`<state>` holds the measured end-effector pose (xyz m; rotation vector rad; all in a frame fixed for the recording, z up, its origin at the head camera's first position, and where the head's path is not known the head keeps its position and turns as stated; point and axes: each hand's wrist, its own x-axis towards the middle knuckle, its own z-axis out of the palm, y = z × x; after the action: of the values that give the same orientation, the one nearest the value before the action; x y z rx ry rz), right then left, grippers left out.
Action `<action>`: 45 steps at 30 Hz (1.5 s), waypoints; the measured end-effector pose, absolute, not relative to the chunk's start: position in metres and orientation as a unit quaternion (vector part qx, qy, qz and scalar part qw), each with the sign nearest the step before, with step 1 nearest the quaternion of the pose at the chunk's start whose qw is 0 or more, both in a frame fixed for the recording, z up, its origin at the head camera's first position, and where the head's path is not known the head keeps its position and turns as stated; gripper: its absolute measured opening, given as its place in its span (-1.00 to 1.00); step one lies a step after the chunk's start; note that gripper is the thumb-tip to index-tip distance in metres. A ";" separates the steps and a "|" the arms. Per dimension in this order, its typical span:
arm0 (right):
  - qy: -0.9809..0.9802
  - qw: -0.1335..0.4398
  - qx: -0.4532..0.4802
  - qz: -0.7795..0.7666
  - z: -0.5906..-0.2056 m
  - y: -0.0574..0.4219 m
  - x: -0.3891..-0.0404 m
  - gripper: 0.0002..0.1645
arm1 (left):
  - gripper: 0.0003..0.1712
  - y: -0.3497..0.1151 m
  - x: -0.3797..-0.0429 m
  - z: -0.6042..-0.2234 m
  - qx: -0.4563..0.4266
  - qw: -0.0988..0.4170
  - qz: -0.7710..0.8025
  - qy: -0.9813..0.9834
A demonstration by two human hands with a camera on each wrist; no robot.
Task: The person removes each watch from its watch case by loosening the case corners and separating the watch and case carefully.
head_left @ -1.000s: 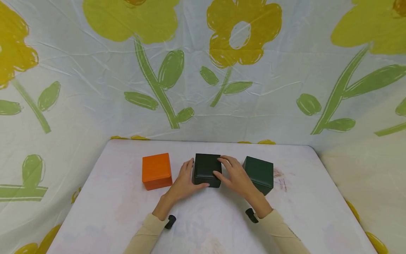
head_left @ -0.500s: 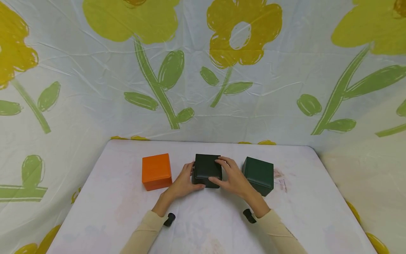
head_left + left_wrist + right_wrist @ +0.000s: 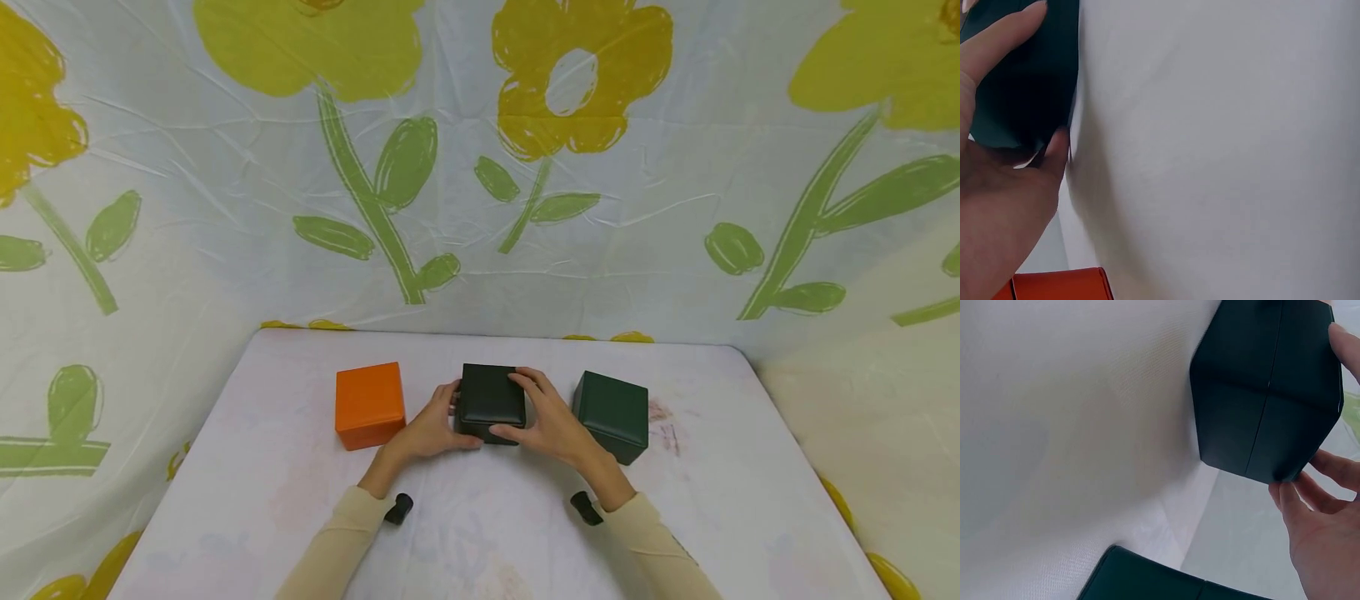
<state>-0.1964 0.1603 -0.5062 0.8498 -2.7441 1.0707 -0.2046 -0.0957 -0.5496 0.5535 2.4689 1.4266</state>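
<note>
Between my two hands is a dark green, almost black, leather-look lidded box [image 3: 491, 392], resting upright with its lid down. My left hand [image 3: 429, 429] holds its left side, the thumb along the lower front and the fingers around the left face. At the right side, my right hand [image 3: 553, 425] grips the lid, thumb at the front edge and fingers at the back right corner. In the right wrist view the dark box [image 3: 1266, 381] shows a seam between lid and base, with right fingertips [image 3: 1286, 487] at its corner.
An orange box [image 3: 369, 398] stands to the left, close to my left hand. Right of my right hand sits a second, green box [image 3: 615, 408], turned at an angle. The white cloth-covered table [image 3: 465, 533] ends at a flower-printed backdrop [image 3: 637, 275].
My right thumb has slid left and down from the lid's top to its front edge. My left thumb has shifted slightly left along the lower front. The boxes stay in place.
</note>
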 end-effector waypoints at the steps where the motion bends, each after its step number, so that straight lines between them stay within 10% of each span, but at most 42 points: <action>1: -0.894 0.037 0.277 0.351 -0.506 0.160 -0.197 0.10 | 0.32 -0.096 -0.205 -0.549 0.190 0.123 0.492 0.841; 45: -0.869 0.162 0.366 0.289 -0.508 0.166 -0.196 -0.11 | 0.47 -0.097 -0.209 -0.549 0.184 0.139 0.495 0.838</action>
<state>-0.1964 0.1657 -0.5081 1.0440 -2.4806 0.8256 -0.2087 -0.0967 -0.5490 0.5333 2.4219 1.4314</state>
